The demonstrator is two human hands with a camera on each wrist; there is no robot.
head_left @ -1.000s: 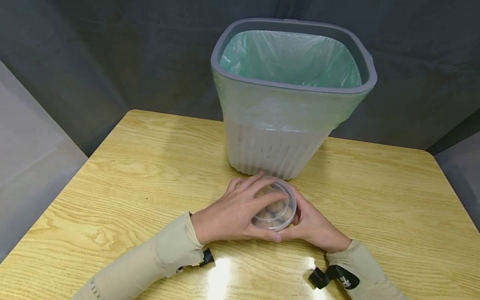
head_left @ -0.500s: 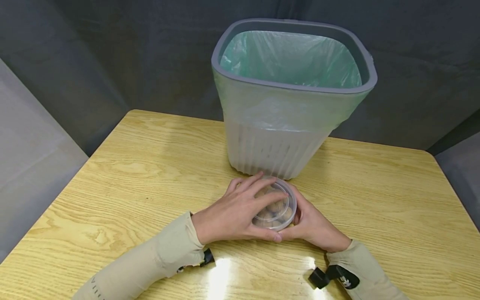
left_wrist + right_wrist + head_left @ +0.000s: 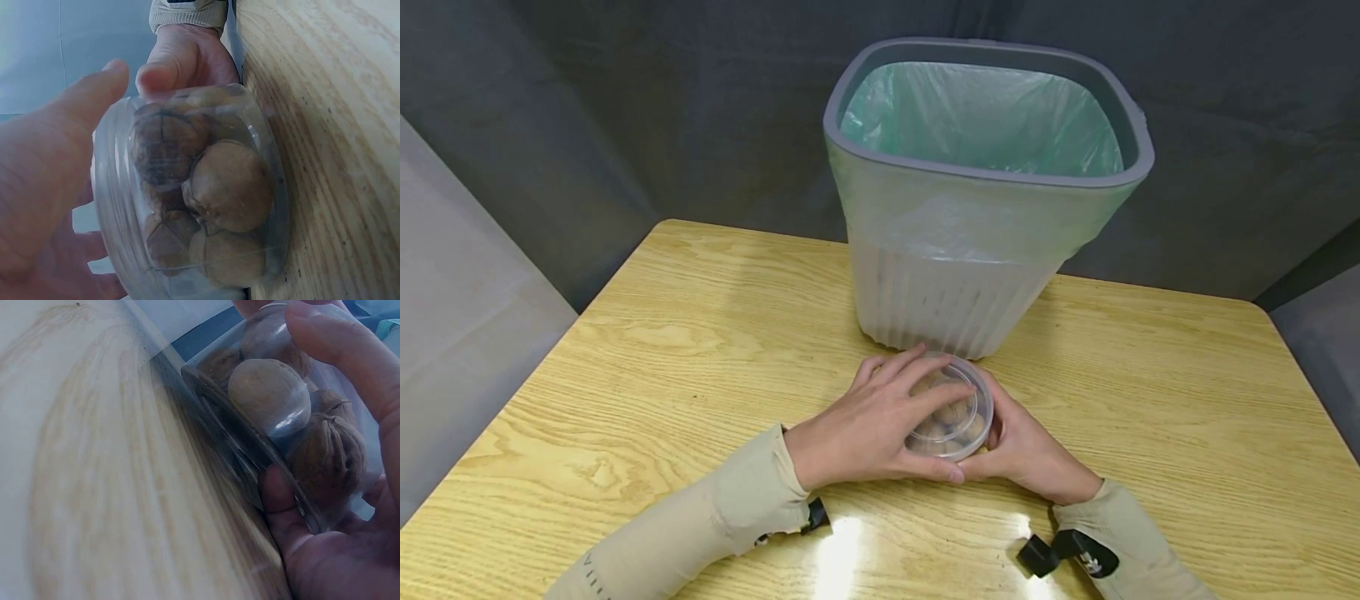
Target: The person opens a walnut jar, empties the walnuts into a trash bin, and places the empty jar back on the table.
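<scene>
On the table (image 3: 647,333), just in front of the bin (image 3: 985,208), sits a small clear tub (image 3: 951,412) packed with walnuts (image 3: 228,184), its lid on. Both hands close around it: the left hand (image 3: 868,425) lies over the top, fingers spread across the lid and thumb along the near side, while the right hand (image 3: 1026,454) cups the far wall, thumb curled against the plastic. Held so, the tub looks braced from two sides. Behind stands the bin, lined with a pale green bag (image 3: 977,117)
</scene>
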